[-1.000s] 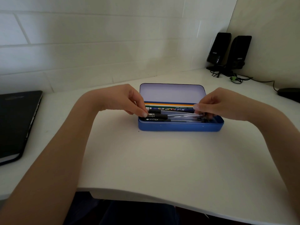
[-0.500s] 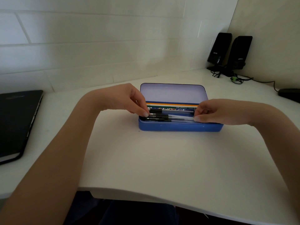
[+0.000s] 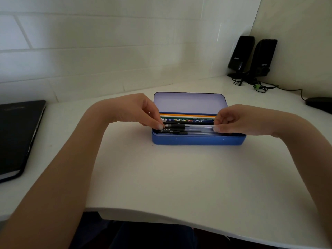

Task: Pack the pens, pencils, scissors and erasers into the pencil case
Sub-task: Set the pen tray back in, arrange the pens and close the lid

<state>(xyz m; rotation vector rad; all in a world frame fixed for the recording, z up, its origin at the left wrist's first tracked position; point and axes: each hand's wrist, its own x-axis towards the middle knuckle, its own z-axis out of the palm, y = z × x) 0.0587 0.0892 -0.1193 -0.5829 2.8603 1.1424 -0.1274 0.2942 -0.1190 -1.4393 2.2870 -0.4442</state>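
Note:
A blue pencil case stands on the white desk with its lid raised toward the wall. Inside lie coloured pencils along the back and several clear pens with black caps along the front. My left hand pinches the capped end of the top pen at the case's left end. My right hand holds the same pen's other end at the case's right end. No scissors or erasers show.
A black notebook lies at the desk's left edge. Two black speakers with cables stand in the back right corner. A dark mouse-like object sits at the far right. The desk's front edge is close to me.
My right hand has dropped lower and shifted left into the case's right end. The pen held between both hands now lies level on the other pens.

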